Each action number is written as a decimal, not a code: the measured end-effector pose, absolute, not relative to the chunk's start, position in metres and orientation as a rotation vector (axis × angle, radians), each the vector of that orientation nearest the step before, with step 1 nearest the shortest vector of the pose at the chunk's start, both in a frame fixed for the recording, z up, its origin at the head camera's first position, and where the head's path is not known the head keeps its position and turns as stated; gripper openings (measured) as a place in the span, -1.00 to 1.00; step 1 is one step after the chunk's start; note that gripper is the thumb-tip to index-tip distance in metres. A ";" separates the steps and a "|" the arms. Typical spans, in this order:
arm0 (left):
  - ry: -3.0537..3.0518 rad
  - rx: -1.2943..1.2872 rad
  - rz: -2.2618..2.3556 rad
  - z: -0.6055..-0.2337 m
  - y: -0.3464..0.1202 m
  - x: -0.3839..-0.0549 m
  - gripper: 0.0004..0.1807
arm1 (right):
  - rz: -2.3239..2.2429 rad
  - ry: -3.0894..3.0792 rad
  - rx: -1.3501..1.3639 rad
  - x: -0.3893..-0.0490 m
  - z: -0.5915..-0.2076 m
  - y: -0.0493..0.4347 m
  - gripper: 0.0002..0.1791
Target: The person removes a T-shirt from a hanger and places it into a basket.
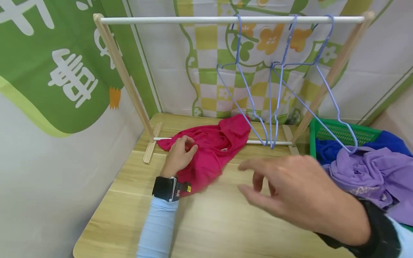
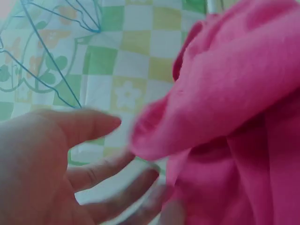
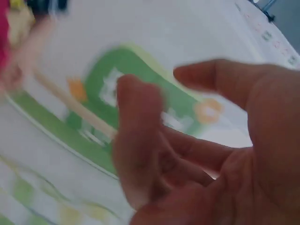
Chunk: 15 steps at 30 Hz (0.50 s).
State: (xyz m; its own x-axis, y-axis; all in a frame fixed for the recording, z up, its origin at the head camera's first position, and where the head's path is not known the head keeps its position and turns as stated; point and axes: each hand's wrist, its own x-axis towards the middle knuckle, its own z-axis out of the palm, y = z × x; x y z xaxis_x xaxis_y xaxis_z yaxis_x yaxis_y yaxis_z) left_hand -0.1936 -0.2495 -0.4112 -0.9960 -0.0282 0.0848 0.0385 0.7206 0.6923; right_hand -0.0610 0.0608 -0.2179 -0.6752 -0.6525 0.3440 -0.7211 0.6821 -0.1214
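A crumpled pinkish-red garment [image 1: 206, 157] lies on the wooden table, partly over the rack's low white bar. My left hand [image 1: 182, 154] is at the garment's left side. In the left wrist view, the thumb stands apart from the loosely bent fingers, whose tips are by the cloth [image 2: 225, 103]; nothing is pinched between them. Over the table to the right, my right hand [image 1: 297, 190] is raised with its fingers loosely bent. The right wrist view, blurred by motion, shows no object in that hand [image 3: 187, 145].
A wooden rack with a white top rod [image 1: 167, 20] stands at the table's back. Three blue wire hangers [image 1: 238, 63] hang towards its right. At the right, a green basket [image 1: 312, 139] holds purple [image 1: 358, 168] and blue [image 1: 392, 143] clothes. Patterned cloth [image 1: 209, 53] hangs behind the rack.
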 end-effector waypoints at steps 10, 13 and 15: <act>-3.095 0.050 -1.035 -0.440 -0.256 -0.202 0.35 | 0.707 -3.141 0.967 -0.186 -0.346 0.024 0.37; -3.095 -0.005 -1.035 -0.446 -0.254 -0.205 0.44 | 0.827 -3.197 0.876 -0.233 -0.383 0.014 0.59; -3.086 -0.030 -1.045 -0.448 -0.251 -0.205 0.50 | 0.855 -3.261 0.808 -0.250 -0.403 0.007 0.64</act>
State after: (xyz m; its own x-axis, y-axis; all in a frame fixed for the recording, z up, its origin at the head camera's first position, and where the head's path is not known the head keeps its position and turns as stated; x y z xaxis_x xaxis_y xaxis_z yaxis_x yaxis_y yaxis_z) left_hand -0.2053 -0.2515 -0.4478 -0.9931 0.0544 -0.1039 -0.0199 0.7949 0.6064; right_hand -0.2500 0.0066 -0.4026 -0.8417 -0.5058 -0.1889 -0.3481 0.7757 -0.5265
